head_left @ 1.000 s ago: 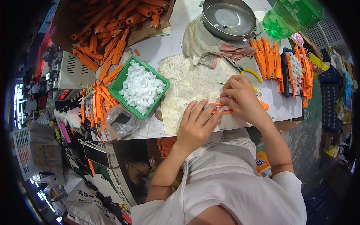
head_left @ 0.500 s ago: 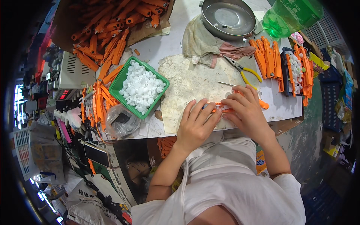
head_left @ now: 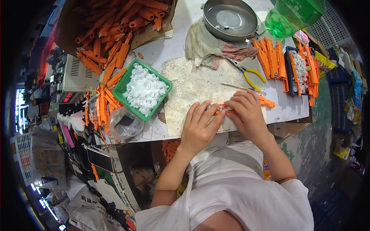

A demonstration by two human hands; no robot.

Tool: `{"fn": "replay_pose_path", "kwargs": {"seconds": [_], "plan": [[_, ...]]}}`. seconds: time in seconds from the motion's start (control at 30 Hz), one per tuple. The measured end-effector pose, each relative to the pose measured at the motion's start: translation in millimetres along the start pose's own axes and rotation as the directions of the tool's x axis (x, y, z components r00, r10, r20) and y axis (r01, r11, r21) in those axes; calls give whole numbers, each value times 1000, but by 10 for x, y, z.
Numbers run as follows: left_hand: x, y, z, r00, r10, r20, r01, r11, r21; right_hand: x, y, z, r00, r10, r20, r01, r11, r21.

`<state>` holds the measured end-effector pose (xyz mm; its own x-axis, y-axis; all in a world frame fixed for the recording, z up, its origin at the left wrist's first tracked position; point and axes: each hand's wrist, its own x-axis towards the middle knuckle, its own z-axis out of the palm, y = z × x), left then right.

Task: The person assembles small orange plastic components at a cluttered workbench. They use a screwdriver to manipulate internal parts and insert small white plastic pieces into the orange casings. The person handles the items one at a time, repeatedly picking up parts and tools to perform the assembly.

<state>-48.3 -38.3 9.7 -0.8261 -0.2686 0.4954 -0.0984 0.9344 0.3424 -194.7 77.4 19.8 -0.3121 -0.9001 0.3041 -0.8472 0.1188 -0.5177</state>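
Near the front edge of the table, both hands bend over a slim orange plastic part (head_left: 222,109) with small pale pieces inside. My left hand (head_left: 198,127) has its fingers curled on the part's left end. The fingertips of my right hand (head_left: 248,115) press down on its other side and hide much of it. Orange plastic (head_left: 266,102) sticks out beyond my right hand; whether it belongs to the same part I cannot tell. Just past the right fingers lies a thin screwdriver (head_left: 232,85), and beyond it pliers with yellow handles (head_left: 252,76).
Left of my hands stands a green tray (head_left: 166,79) of white plastic caps, beside a clear plastic bag (head_left: 125,125). A cardboard box (head_left: 63,29) of orange parts is at the far left. A cloth (head_left: 202,44), metal bowl (head_left: 246,36), green bottle (head_left: 296,17) and stacked orange parts (head_left: 273,59) line the back and right.
The view has shifted slightly. My right fingers have moved a little closer to my left hand over the orange part, and more orange plastic shows to their right.
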Motion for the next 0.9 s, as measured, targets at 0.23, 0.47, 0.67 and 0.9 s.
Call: {"fn": "replay_pose_path", "kwargs": {"seconds": [0.23,0.47,0.67,0.9], "plan": [[6,-3,-4,1000,22,-13,-22,1000,12,3,-2,7,1000,-17,-13,17,1000,-12],[-9,-2,4,1000,10,-16,-10,1000,-17,-1,-26,24,1000,15,-18,-15,1000,-8],[-18,-15,-5,1000,20,-5,-20,1000,-18,21,-77,1,1000,20,2,-20,999,-31],[-15,-18,-19,1000,-7,-5,7,999,-41,49,-100,-12,999,27,38,-25,999,-45]]}}
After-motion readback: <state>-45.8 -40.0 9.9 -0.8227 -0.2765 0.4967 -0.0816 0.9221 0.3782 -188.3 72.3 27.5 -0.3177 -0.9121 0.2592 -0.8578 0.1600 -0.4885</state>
